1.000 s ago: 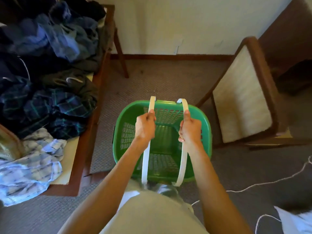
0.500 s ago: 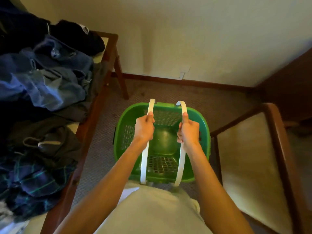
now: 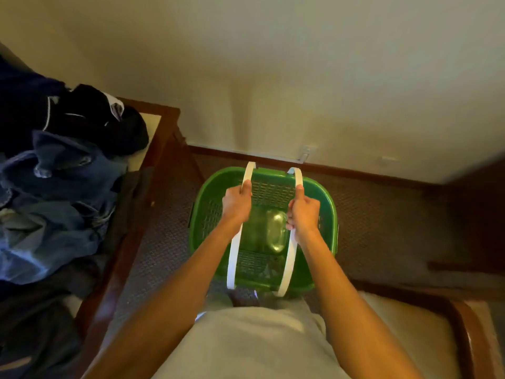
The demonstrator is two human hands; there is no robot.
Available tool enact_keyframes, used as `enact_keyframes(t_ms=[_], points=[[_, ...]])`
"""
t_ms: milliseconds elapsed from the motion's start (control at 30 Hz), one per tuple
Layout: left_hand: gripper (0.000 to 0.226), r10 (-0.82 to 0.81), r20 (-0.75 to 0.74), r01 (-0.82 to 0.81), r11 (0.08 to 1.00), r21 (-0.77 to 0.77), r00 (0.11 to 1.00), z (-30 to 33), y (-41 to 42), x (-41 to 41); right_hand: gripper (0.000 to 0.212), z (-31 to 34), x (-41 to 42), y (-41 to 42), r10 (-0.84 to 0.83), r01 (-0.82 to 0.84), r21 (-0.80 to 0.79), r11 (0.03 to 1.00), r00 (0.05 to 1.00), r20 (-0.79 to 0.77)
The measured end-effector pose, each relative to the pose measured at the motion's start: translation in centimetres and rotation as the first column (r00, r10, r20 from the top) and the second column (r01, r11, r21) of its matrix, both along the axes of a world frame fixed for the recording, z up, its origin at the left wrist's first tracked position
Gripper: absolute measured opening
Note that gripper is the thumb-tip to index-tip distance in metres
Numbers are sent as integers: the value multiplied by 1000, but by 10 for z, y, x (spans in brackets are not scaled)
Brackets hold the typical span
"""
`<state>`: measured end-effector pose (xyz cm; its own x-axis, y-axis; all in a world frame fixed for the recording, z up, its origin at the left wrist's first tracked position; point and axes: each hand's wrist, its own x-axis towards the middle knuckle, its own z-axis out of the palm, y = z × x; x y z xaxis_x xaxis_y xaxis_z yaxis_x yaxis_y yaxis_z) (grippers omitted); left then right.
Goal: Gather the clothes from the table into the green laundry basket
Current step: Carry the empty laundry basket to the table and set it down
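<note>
One green laundry basket [image 3: 273, 174] sits in front of the person over the carpet, just right of the desk [image 3: 161, 124], with no garment visible inside. It has two white handles: the left hand [image 3: 236, 205] is clenched round the left handle [image 3: 234, 258], the right hand [image 3: 303, 213] round the right handle [image 3: 290, 258]. One heap of blue and dark clothes [image 3: 54, 187] lies on the desk; its separate pieces cannot be counted. One chair [image 3: 461, 324] stands at the right.
</note>
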<state>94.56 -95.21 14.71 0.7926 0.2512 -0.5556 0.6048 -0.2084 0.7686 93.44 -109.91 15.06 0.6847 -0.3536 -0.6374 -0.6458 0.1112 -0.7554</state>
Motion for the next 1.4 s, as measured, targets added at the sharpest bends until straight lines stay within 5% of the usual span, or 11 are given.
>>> enact_keyframes(t_ms=[333, 500, 600, 767, 900, 967, 1133, 1400], points=[[53, -111, -179, 149, 964, 220, 978, -63, -30, 122, 49, -83, 124, -33, -1, -13, -74, 997, 981, -193], [42, -151, -262, 221, 941, 258, 953, -82, -26, 145, 31, -97, 147, -46, 26, -78, -338, 938, 988, -155], [25, -166, -208, 222, 932, 286, 964, -82, -14, 158, 32, -97, 159, -59, 248, -235, -545, 805, 967, -51], [30, -323, -288, 432, 701, 568, 902, -97, 22, 187, 54, -121, 175, -92, 494, -480, -750, 456, 837, -235], [31, -348, -419, 545, 530, 649, 838, -119, 51, 213, 76, -144, 188, -116, 436, -664, -583, 469, 748, -501], [38, -319, -459, 557, 541, 630, 829, -140, 53, 213, 82, -165, 191, -127, 439, -709, -464, 531, 698, -566], [103, -292, -561, 592, 647, 481, 775, -218, 61, 196, 90, -223, 205, -146, 444, -689, -341, 639, 693, -569], [117, -248, -456, 434, 824, 365, 855, -244, 76, 199, 102, -233, 202, -145, 441, -672, -384, 633, 721, -535]])
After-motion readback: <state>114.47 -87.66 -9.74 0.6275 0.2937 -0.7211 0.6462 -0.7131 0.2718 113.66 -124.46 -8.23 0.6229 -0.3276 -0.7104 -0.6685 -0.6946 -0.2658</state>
